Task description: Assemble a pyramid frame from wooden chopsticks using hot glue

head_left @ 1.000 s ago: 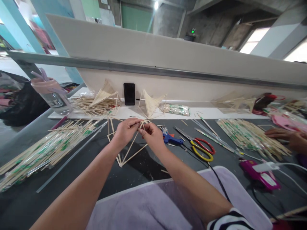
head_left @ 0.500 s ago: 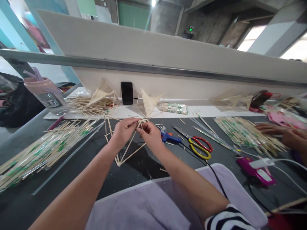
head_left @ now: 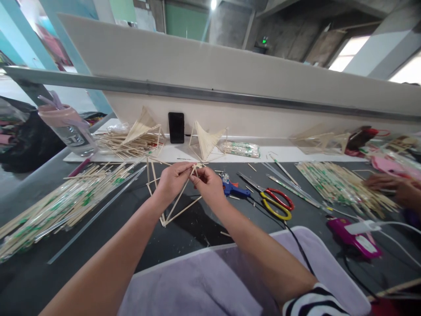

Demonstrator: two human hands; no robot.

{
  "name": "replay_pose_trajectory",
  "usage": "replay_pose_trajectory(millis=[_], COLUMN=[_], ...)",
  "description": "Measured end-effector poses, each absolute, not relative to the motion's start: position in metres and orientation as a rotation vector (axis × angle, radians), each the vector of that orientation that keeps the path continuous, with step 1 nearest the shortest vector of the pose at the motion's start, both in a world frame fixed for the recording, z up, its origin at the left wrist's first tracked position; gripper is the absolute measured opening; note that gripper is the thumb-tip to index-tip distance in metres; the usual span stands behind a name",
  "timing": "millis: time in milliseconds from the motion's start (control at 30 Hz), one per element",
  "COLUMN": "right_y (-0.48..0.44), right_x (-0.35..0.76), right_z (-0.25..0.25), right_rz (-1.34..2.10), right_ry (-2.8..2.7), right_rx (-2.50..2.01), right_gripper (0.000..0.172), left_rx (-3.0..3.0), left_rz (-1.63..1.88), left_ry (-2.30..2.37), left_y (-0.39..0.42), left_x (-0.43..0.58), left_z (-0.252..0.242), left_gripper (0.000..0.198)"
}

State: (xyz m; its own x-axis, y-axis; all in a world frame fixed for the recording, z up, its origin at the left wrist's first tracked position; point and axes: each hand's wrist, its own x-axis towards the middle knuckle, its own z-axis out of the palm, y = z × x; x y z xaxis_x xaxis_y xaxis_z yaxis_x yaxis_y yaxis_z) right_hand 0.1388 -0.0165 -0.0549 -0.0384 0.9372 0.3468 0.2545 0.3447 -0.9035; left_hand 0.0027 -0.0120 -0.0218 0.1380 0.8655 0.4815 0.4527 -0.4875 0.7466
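Observation:
A pyramid-shaped frame of thin wooden sticks stands on the dark table in front of me. My left hand and my right hand both pinch its top corner, fingers closed around the joint where the sticks meet. The frame's lower corner rests on the table near my left wrist. A blue glue gun lies just right of my right hand.
Packs of wrapped sticks lie at the left and right. Red-and-yellow scissors, a pink glue gun, a black phone and finished stick frames are around. Another person's hand reaches in at the right.
My hands stay pinched on the frame's top joint. The view shifts slightly. The other person's hand at the right has moved a little over the stick pile.

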Motion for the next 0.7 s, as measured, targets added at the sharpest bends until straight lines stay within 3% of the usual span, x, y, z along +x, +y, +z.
replay_pose_trajectory(millis=[400,700], right_y=[-0.017,-0.015], right_x=[0.137,0.138], right_z=[-0.053,-0.052], right_rz=[0.761,0.803], right_ry=[-1.552,-1.520], right_rx=[-1.141,-1.152], right_gripper=[0.021,0.020], left_rx=[2.030,2.030], left_rz=[1.313,1.107], left_ry=[1.298,1.640], left_y=[-0.013,-0.025], left_x=[0.002,0.003], left_z=[-0.021,-0.006], left_gripper=[0.031,0.035])
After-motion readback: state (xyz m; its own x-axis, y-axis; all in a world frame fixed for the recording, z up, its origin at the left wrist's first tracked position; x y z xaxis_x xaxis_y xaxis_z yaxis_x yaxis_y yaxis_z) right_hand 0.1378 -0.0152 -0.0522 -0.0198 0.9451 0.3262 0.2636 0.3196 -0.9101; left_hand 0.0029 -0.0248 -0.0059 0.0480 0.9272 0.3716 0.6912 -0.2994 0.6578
